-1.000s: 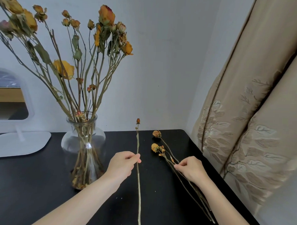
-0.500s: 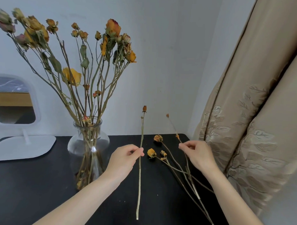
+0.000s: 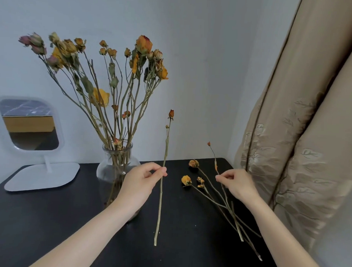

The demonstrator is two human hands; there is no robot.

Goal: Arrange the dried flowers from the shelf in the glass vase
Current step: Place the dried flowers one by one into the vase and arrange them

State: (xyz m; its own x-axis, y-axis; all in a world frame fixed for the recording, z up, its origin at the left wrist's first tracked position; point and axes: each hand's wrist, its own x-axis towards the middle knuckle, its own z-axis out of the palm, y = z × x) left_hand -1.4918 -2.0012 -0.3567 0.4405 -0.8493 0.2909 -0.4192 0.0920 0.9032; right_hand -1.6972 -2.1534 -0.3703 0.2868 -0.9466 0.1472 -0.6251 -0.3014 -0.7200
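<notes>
A clear glass vase point(image 3: 106, 169) stands on the black table, full of several dried yellow and orange flowers point(image 3: 113, 75). My left hand point(image 3: 141, 182) pinches a long dried stem with a small orange bud point(image 3: 163, 173), held upright just right of the vase. My right hand point(image 3: 238, 184) pinches a thinner dried stem with a tiny bud point(image 3: 215, 158), lifted at its top end. More dried flowers point(image 3: 191, 174) lie flat on the table between my hands, their stems running under my right hand.
The black table point(image 3: 48, 218) ends at the right near a beige embroidered curtain point(image 3: 302, 137). A white standing mirror point(image 3: 29, 128) with a flat base sits at the back left. A pale wall is behind everything.
My right hand took a thin stem off the table and raised it. My left hand lifted its stem higher. The view tilted upward.
</notes>
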